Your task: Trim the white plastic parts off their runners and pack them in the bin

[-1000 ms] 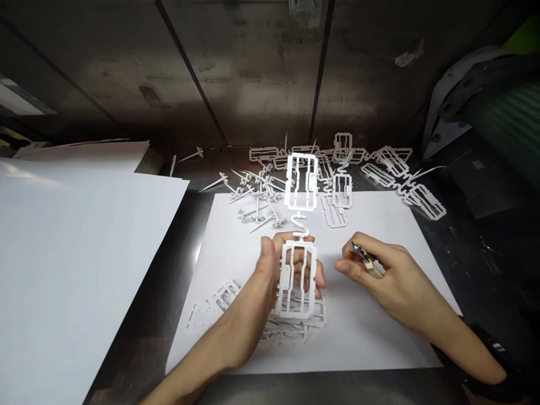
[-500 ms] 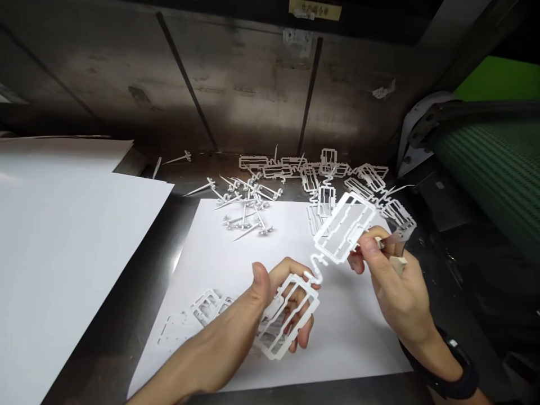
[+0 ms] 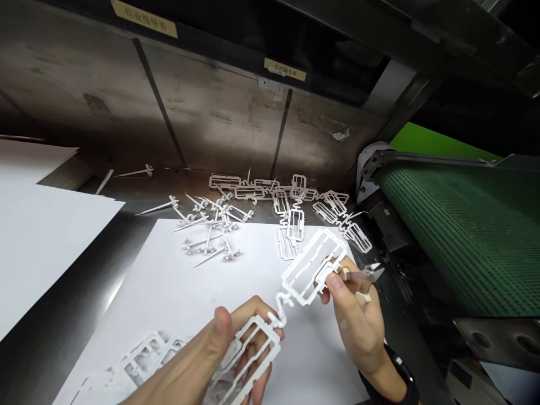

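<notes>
Two white plastic frames joined by a curved runner [image 3: 280, 306] span my hands. My right hand [image 3: 358, 323] pinches the upper frame [image 3: 291, 289] at its near side between thumb and fingers. A small pair of snips [image 3: 371, 273] with pale handles is tucked in that same hand, its blades pointing right, away from the frames. My left hand [image 3: 206, 349] has its fingers curled behind the lower frame [image 3: 272, 349], with the thumb raised clear of it. Below my left forearm, more white frames [image 3: 141, 360] lie on a white paper sheet [image 3: 152, 281], partly hidden.
Several cut runner pieces [image 3: 211, 222] lie in a pile at the sheet's far edge. More joined frames [image 3: 295, 225] are scattered behind. Paper stacks [image 3: 50, 236] lie left; a green conveyor belt [image 3: 439, 230] runs at right. A metal wall [image 3: 219, 124] stands at the back.
The view has shifted right and tilted up, so hands and table appear lower and further left. Both hands keep their hold on the joined frames; the snips' blades now show more clearly.
</notes>
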Available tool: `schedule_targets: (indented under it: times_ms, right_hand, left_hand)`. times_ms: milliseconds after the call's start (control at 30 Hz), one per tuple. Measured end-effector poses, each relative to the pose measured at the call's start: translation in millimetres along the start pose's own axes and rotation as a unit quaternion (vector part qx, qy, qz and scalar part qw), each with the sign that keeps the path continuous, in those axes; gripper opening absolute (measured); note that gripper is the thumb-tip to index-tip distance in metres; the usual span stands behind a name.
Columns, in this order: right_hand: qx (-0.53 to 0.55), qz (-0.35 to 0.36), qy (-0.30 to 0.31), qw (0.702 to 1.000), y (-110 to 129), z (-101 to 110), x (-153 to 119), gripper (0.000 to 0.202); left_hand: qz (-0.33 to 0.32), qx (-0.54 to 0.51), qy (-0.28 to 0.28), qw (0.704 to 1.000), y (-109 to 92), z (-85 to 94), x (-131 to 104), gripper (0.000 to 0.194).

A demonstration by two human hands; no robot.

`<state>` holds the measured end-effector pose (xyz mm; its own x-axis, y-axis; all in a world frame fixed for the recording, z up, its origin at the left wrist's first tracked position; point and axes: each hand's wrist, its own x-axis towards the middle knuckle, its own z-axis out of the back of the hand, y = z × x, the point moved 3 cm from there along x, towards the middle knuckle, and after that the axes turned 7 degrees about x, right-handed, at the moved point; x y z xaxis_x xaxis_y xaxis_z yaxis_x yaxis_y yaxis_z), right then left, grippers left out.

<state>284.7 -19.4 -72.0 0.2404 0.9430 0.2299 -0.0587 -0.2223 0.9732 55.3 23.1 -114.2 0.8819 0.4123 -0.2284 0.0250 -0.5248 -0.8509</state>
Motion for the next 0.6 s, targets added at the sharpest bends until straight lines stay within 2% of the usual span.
schedule_targets:
  times_ms: [267, 600]
  right_hand:
    - [0.073, 0.017, -0.005, 0.997, -10.6, 2.8, -1.2, 0.025]
    - [0.082, 0.002, 0.009, 0.997, -11.9, 2.9, 0.7, 0.025]
  left_hand:
    - [-0.011, -0.042, 0.035, 0.998, 1.7, 1.9, 6.0, 0.098]
    - [-0.030, -0.029, 0.026, 0.999, -4.4, -0.6, 6.2, 0.095]
